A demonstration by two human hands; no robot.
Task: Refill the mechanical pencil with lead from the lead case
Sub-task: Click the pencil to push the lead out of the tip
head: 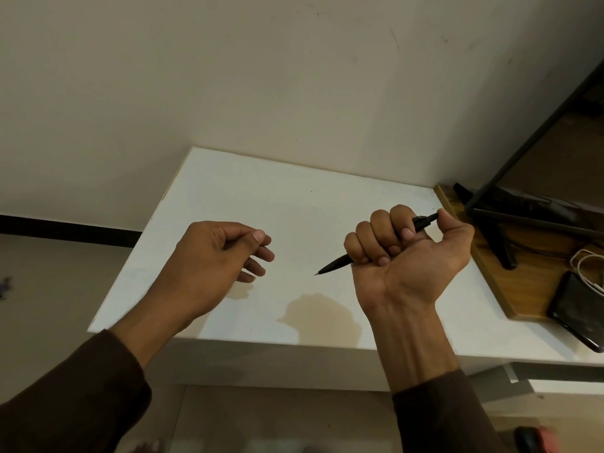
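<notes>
Above a white bench (261, 197) set against a pale wall (228, 76), a person's right hand (408, 253) clenches its fingers (379, 237) around a slim black mechanical pencil (336, 265), fine tip pointing toward eight o'clock. At nine o'clock from it, the left hand (215, 253) hovers, fingers loosely curled, grasping nothing visible. A dark phone (575, 308) lies at three o'clock.

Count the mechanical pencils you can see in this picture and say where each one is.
1. The black mechanical pencil is gripped in the fist of the right hand above the white table, tip pointing toward the left hand. No lead case shows; it may be hidden.
</notes>
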